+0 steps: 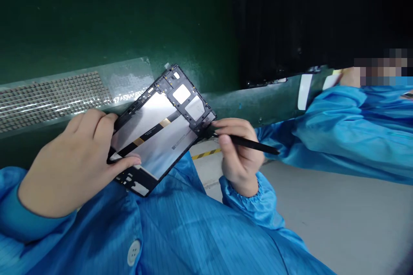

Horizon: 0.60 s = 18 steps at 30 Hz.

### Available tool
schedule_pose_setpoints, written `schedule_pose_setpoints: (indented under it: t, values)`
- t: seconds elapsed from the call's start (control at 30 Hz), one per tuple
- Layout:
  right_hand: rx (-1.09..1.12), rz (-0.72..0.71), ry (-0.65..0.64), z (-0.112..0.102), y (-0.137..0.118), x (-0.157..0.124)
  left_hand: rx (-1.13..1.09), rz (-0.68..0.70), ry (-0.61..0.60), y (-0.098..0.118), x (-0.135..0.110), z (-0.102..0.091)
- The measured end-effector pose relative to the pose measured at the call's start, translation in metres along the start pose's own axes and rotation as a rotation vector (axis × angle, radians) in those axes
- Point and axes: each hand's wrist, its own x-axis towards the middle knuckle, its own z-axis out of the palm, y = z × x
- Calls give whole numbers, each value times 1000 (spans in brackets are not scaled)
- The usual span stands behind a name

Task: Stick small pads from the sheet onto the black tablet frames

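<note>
My left hand [75, 161] is closed around the lower left end of a phone frame [155, 133], its thumb lying over the inner side. The frame is tilted, with a silvery back panel, a black and gold flex strip [145, 137] and a black upper section with pale cutouts facing me. At the frame's right corner, my right hand [240, 150] pinches a slim black tool that looks like tweezers [253, 143]. The tool's tip is at or very near that corner; its exact contact is hidden by the fingers.
A clear sheet with rows of small grey pieces [54, 99] lies on the green work surface [129, 17] at left. Behind to the right stands a large black object [322, 17]. A co-worker's blue sleeve [348, 133] reaches in from the right. Grey floor [309, 197] shows below.
</note>
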Motion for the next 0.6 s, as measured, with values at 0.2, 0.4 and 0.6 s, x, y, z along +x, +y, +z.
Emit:
schedule_pose_setpoints:
  t: [0.2,0.4,0.6]
  values:
    - [106,356,-227,15,-26,-58,-387,-56,151,36,-14,25]
    - [324,552,145,29,-29,-41,-460,69,381,57,-24,40]
    - [720,417,39,111,-51,153,-481,-79,751,25,-43,29]
